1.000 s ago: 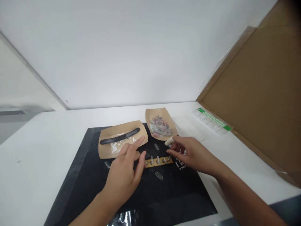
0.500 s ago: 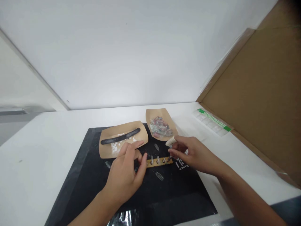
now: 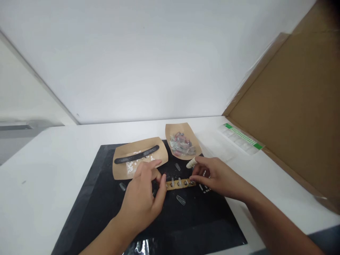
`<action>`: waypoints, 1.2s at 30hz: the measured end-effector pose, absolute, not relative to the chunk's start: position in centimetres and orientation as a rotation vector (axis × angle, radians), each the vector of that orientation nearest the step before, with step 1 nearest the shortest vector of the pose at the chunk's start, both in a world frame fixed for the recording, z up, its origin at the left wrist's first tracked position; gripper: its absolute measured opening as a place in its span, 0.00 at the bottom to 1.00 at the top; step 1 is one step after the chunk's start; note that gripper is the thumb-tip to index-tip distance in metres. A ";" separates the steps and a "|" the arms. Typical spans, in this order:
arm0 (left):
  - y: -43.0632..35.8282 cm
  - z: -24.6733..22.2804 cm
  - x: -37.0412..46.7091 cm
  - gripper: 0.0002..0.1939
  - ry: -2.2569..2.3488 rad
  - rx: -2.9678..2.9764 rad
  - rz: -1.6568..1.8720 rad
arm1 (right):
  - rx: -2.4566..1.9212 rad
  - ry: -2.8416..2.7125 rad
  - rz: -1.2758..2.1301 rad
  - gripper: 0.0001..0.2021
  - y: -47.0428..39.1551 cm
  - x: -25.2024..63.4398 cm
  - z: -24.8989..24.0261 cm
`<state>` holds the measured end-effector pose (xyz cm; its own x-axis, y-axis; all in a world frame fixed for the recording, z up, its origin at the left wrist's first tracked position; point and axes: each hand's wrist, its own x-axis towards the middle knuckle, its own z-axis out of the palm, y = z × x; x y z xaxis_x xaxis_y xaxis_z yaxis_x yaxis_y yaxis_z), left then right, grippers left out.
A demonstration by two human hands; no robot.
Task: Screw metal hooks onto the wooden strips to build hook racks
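Note:
A narrow yellowish strip (image 3: 175, 187) lies on the black mat, bearing a row of round metallic spots with clear nail tips standing on some. My left hand (image 3: 140, 194) is closed at the strip's left end, thumb against it, index finger stretched forward; its fingers cover that end. At the right end, my right hand (image 3: 216, 177) pinches thumb and fingertips together; what lies between them is too small to make out. A beige cover (image 3: 191, 163) wraps its raised index fingertip. Loose clear nail tips lie before the strip (image 3: 181, 200) and behind it (image 3: 177, 166).
A brown paper tray (image 3: 156, 141) holds a dark curved nail file (image 3: 136, 156) and small white pieces. Another tray (image 3: 170, 128) holds many clear and reddish nail tips. White tabs (image 3: 204, 188) lie under my right hand. A green-edged clear case (image 3: 241, 138) sits by the cardboard wall (image 3: 292, 117).
My right hand's thumb and fingertips have come down slightly onto the strip's right end. My left hand stays at the other end. The whole view has shifted a little.

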<state>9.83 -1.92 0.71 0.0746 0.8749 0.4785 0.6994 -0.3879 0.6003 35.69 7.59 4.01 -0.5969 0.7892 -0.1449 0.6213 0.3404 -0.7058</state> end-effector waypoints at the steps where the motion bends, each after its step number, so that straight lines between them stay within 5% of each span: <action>1: -1.9 0.7 9.8 0.19 1.607 2.129 1.208 | -1.279 -2.388 1.064 0.08 7.6 35.7 4.0; 15: -0.9 -0.4 9.1 0.20 1.817 2.094 1.255 | -1.379 -2.072 0.659 0.17 9.1 35.7 3.2; 23: -1.3 0.6 9.0 0.40 1.722 2.204 1.242 | -1.506 -2.500 0.036 0.07 12.4 34.9 4.1; 36: -1.3 0.9 9.0 0.42 1.616 2.190 1.260 | -1.393 -2.287 0.252 0.06 13.2 32.7 4.8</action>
<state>8.99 -1.26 0.86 0.0713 0.8425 0.5340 0.7235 -0.4122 0.5537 32.73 13.24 4.79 -0.3901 0.8774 0.2792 0.7956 0.4739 -0.3775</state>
